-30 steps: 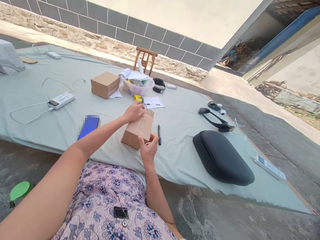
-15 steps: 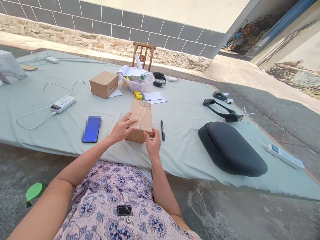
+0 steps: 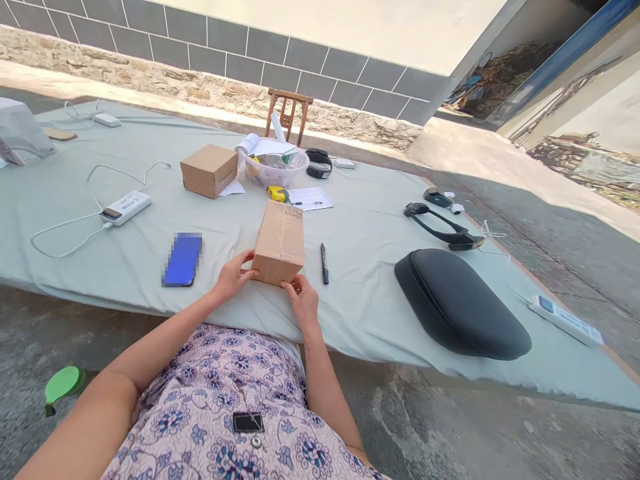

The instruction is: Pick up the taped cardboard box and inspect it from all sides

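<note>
A brown cardboard box (image 3: 280, 233) stands on the cloth-covered table in front of me, its lid lying flat and its front face toward me. My left hand (image 3: 234, 275) grips the box's left front corner, with the thumb on the front and the fingers along the side. At the lower right front corner, the fingertips and thumb of my right hand (image 3: 303, 300) pinch the box near its bottom edge. A black marker pen (image 3: 325, 264) lies just right of the box. To the left of my left hand lies a phone (image 3: 183, 260) with a blue screen.
Behind the box are a tape measure (image 3: 278, 194), a paper sheet (image 3: 311, 198), a plastic basket (image 3: 276, 168) and a second cardboard box (image 3: 209, 171). A black case (image 3: 463, 303) and a black headset (image 3: 443, 227) lie right. A white power strip (image 3: 126, 208) with cable lies left.
My left hand has slid from the box's top down to its left front corner. My right hand has moved down to the lower front edge. The raised front lid edge now sits flush.
</note>
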Demonstrator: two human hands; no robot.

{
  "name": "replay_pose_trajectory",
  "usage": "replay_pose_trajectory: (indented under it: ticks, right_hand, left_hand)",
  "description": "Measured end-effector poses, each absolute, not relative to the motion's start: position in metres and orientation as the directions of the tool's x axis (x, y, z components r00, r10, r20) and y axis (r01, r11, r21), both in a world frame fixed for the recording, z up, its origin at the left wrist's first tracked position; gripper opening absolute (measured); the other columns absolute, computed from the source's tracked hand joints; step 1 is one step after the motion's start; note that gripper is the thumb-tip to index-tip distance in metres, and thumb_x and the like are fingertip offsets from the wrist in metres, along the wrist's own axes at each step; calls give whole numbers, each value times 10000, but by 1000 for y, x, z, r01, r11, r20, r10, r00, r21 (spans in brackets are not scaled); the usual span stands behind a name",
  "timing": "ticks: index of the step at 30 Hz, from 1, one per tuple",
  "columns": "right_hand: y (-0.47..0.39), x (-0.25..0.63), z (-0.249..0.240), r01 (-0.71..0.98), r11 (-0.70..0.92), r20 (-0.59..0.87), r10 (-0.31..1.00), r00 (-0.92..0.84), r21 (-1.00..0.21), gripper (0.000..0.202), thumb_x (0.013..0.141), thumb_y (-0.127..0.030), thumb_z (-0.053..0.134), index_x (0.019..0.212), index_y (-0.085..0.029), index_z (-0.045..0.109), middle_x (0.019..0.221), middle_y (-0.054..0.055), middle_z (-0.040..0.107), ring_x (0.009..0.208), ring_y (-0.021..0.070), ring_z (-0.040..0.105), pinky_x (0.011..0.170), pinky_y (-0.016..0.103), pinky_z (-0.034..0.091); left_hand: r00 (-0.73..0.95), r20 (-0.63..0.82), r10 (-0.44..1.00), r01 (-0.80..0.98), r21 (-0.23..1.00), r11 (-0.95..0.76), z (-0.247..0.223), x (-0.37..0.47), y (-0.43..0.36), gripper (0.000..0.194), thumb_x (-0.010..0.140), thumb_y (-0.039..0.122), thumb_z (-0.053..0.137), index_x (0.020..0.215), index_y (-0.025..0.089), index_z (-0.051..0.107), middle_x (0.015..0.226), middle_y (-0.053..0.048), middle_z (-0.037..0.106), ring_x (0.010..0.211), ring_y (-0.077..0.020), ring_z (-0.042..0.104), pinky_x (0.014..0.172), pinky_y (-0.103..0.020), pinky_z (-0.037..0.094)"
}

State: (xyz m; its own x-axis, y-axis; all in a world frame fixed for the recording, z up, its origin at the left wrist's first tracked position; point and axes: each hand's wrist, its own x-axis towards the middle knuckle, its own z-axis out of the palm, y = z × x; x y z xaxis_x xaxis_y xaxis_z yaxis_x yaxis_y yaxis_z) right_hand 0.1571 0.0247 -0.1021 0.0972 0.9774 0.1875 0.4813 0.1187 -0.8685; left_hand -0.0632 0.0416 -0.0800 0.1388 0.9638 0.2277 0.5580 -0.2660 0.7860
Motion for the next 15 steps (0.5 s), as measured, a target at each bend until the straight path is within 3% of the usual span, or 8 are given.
replay_pose_trajectory:
  ticks: [4, 7, 15]
  right_hand:
    - [25, 153, -111, 720, 133, 274, 958, 82, -681, 231, 873, -435, 574, 815, -214, 610, 835, 67, 660, 823, 239, 594, 786, 359, 456]
    - [26, 151, -115, 827, 103, 310, 946, 90, -553, 165, 887, -363, 578, 840, -213, 626, 917, 95, 631, 897, 261, 567, 813, 371, 440]
    - [28, 149, -119, 851, 86, 310, 946, 93, -518, 142, 894, -336, 584, 844, -216, 641, 907, 78, 614, 865, 245, 559, 754, 335, 411]
  left_hand:
    - [103, 200, 974, 762, 614, -206, -92, -55, 34, 315, 887, 151, 520, 1187, 225, 584, 1190, -100, 687, 1061, -250, 675, 881, -402, 574]
    - [65, 222, 973, 821, 543, -179, -94, -47, 33, 235, 885, 145, 511, 1083, 221, 612, 1187, -127, 659, 1072, -291, 638, 909, -455, 525]
    - [55, 239, 969, 889, 431, -156, -96, -48, 37, 95, 890, 224, 541, 877, 220, 635, 1113, -149, 642, 1039, -327, 603, 872, -472, 495]
